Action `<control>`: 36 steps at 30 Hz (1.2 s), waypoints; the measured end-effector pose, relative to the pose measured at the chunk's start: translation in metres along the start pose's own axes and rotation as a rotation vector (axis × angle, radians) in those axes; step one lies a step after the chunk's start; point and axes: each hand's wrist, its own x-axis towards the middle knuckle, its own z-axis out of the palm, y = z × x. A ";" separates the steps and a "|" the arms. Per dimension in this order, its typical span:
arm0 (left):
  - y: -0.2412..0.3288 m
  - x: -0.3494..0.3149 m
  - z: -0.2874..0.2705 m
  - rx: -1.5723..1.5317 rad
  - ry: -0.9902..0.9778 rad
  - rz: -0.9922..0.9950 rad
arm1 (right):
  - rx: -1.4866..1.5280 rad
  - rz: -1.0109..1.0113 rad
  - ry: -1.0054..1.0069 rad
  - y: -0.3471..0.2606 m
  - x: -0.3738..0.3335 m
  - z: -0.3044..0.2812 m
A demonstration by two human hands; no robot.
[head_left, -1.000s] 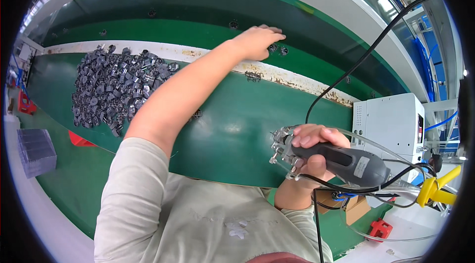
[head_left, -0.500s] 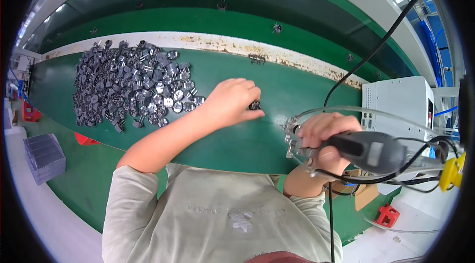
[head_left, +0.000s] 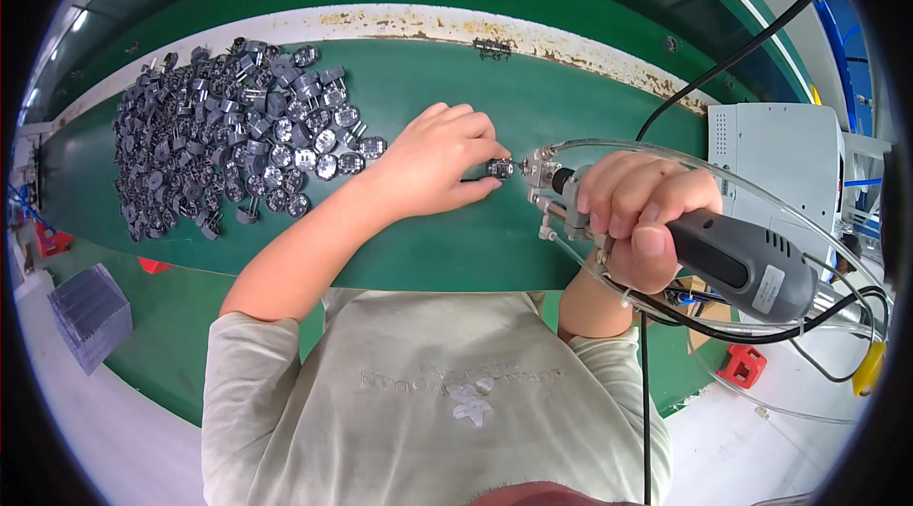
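Note:
Thumb and fingers of my left hand are closed around a small dark round part on the green bench top. In my right hand is a grey and black electric screwdriver, its body slanting down to the right. The screwdriver's metal head points left, with its tip right at the small part; whether they touch I cannot tell. Clear tubing and a black cable run from the tool. Left of my left hand lies a big pile of similar round parts, some with metal pins showing.
A white box-shaped machine stands at the right end of the bench. A rusty white ledge borders the bench's far side. A black cable hangs down at the right. Red stools and a grey bin are on the floor.
The screwdriver has swung up and left, bringing its head to the small part, and its blur is gone. My left hand keeps its pinch on the part. The whole view has shifted slightly.

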 end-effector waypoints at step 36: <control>-0.008 0.000 0.000 -0.020 -0.006 -0.021 | 0.084 -0.021 -0.152 0.003 0.010 -0.001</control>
